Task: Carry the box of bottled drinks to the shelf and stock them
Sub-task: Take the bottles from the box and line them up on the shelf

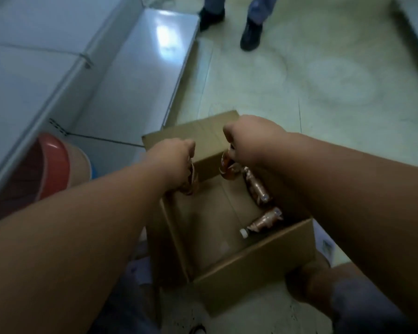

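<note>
Box (229, 239) of bottled drinks sits open on the floor, just beside the white shelf (140, 75) | your left hand (171, 160) grips a brown bottle (190, 182) above the box | your right hand (249, 141) grips another bottle (227, 168) | two loose bottles (256, 186) lie inside by the right wall | a bystander's shoes (251, 34) ahead.

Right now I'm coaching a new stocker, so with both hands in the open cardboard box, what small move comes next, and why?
Probably lift both hands straight up out of the open brown cardboard box. The left hand grips one brown-labelled drink bottle and the right hand another, both above the box floor. Two more bottles lie loose inside, so a straight lift should clear them and the flaps.
</note>
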A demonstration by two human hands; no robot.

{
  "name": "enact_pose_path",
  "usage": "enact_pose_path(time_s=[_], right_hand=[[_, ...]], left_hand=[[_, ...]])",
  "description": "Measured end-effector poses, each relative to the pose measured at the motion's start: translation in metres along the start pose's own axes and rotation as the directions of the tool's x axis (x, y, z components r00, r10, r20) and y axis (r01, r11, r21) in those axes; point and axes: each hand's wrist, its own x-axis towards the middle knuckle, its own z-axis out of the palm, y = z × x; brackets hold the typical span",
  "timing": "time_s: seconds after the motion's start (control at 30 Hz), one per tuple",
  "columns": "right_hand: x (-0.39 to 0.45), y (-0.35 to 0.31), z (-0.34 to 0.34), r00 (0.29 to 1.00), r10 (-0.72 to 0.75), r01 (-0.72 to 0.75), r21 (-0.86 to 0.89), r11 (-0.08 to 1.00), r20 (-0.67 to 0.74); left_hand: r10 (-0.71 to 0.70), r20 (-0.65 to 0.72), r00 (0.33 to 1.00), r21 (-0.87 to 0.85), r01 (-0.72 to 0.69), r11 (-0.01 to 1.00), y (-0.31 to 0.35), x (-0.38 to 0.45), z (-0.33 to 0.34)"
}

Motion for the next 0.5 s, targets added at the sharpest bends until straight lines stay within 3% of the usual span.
enact_pose_path(time_s=[0.1,0.27,0.5], right_hand=[[-0.021,-0.039,-0.056,0.995,-0.081,0.077,-0.069,0.995,-0.061],[-0.035,-0.122,-0.138,0.959,-0.237,0.195,-0.247,0.949,-0.156],[-0.012,-0.226,-0.213,0.882,-0.408,0.359,-0.223,0.906,-0.237]], left_hand=[[0.003,-0.096,0.995,-0.043,-0.007,0.999,-0.011,-0.041,-0.061],[0.006,-0.194,0.981,0.039,0.001,0.999,-0.045,-0.116,-0.157],[-0.064,-0.301,0.951,0.051,0.084,0.995,-0.123,-0.19,-0.246]])
